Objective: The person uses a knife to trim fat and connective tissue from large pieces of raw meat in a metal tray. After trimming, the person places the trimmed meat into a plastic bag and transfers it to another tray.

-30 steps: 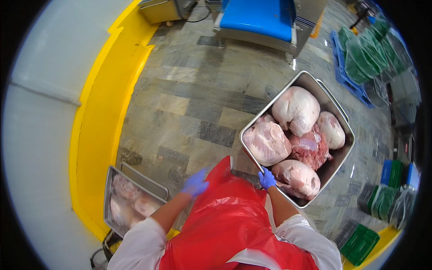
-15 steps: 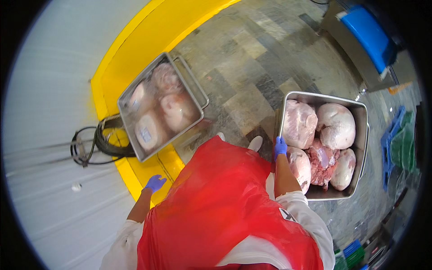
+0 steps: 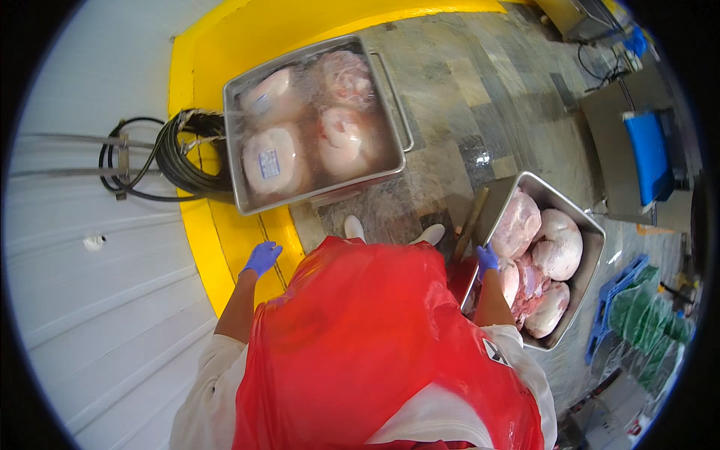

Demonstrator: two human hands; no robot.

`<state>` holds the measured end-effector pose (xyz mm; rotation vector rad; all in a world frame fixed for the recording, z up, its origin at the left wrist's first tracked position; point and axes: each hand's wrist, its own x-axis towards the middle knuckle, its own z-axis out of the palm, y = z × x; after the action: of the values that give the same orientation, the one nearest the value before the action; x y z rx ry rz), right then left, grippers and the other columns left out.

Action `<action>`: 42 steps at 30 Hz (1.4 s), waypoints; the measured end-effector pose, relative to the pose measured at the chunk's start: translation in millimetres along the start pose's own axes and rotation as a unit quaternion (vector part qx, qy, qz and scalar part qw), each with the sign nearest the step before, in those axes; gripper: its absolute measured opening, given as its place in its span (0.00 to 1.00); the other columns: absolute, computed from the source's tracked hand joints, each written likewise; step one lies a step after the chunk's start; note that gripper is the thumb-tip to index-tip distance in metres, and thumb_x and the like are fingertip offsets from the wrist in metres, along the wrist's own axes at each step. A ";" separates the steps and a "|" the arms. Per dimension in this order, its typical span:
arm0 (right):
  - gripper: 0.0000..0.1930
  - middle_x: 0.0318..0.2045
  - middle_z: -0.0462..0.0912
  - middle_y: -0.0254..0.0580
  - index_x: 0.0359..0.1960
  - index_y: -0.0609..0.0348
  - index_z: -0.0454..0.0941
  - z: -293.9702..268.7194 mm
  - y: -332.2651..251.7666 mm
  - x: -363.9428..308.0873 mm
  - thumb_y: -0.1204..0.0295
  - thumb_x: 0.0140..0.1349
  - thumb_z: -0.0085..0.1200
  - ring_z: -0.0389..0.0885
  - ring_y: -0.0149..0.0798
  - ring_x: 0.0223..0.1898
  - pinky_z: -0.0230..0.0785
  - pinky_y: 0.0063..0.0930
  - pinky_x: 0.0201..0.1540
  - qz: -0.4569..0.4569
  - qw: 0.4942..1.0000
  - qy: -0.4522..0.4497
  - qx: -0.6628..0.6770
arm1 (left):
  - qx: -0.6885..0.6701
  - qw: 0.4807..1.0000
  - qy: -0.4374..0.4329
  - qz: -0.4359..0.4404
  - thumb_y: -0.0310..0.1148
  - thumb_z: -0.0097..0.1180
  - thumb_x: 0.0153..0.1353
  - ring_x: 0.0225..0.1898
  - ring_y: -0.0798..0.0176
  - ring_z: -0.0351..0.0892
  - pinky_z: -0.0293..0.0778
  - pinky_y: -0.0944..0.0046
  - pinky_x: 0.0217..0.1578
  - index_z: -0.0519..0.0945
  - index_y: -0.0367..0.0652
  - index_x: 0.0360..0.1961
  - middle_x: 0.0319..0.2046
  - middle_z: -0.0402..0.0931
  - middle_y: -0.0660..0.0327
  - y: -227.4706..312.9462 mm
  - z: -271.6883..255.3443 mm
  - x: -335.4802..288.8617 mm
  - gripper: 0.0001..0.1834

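My right hand (image 3: 487, 259), in a blue glove, is closed over the near left rim of a deep steel tub (image 3: 600, 241). Inside that tub lie several large raw meat pieces (image 3: 557, 244), with a darker, ragged red piece among them. In a blue glove too, my left hand (image 3: 262, 258) hovers beside my red apron (image 3: 352, 315), its fingers apart and holding nothing. Ahead of it stands another steel tub (image 3: 397, 161), where several big pale meat pieces (image 3: 271, 161) sit in cloudy water. Labels show on two of them.
A coiled black hose (image 3: 184, 161) hangs by the white wall (image 3: 90, 300), above a yellow curb (image 3: 202, 255). The tiled floor (image 3: 450, 97) looks wet. To the right are steel equipment with a blue panel (image 3: 649, 157) and a blue pallet (image 3: 619, 300) with green plastic.
My view has turned and come nearer the water-filled tub. The meat tub at my right now sits tilted and lower in view, my right hand still on its rim. My left hand remains empty.
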<state>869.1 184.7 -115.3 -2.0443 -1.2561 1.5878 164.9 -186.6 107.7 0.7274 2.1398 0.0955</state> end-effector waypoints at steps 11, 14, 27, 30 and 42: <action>0.22 0.47 0.86 0.59 0.46 0.57 0.86 91.5 -183.5 -52.8 0.52 0.67 0.51 0.83 0.61 0.51 0.75 0.49 0.54 -0.165 0.843 -0.087 -0.504 | -0.059 0.995 0.033 -0.079 0.50 0.54 0.64 0.49 0.39 0.83 0.76 0.48 0.51 0.85 0.36 0.44 0.44 0.84 0.42 -132.9 57.9 15.6 0.25; 0.24 0.48 0.86 0.58 0.50 0.60 0.85 173.5 -286.6 -45.5 0.52 0.67 0.51 0.83 0.59 0.52 0.74 0.47 0.57 -0.236 0.814 -0.141 -0.512 | -0.188 0.971 0.033 -0.144 0.48 0.54 0.65 0.46 0.45 0.84 0.77 0.50 0.48 0.85 0.36 0.46 0.42 0.85 0.45 -134.3 76.4 5.6 0.24; 0.38 0.62 0.76 0.61 0.68 0.58 0.69 555.9 -490.5 88.1 0.47 0.61 0.60 0.75 0.61 0.62 0.67 0.47 0.68 -0.449 0.759 -0.178 -0.437 | -0.430 0.831 0.129 -0.327 0.42 0.55 0.69 0.34 0.65 0.83 0.79 0.63 0.38 0.84 0.34 0.46 0.34 0.84 0.58 -50.8 95.1 -201.1 0.19; 0.33 0.62 0.77 0.57 0.63 0.53 0.75 591.9 -514.2 106.9 0.46 0.61 0.59 0.75 0.61 0.62 0.67 0.49 0.67 -0.347 0.731 -0.257 -0.528 | -0.344 0.870 0.107 -0.336 0.40 0.53 0.69 0.32 0.65 0.81 0.77 0.64 0.36 0.82 0.38 0.37 0.30 0.83 0.57 -24.6 92.6 -237.8 0.15; 0.39 0.66 0.72 0.51 0.66 0.53 0.71 551.3 -572.4 127.6 0.45 0.57 0.63 0.69 0.58 0.67 0.71 0.54 0.62 -0.344 0.815 -0.061 -0.462 | -0.503 0.770 0.166 -0.355 0.40 0.53 0.68 0.37 0.62 0.83 0.76 0.64 0.36 0.83 0.36 0.41 0.35 0.83 0.58 22.6 74.3 -190.5 0.16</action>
<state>118.5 460.4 -24.0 -1.4751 -2.7890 0.7938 320.5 -282.5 202.3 -0.7797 2.1124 0.9265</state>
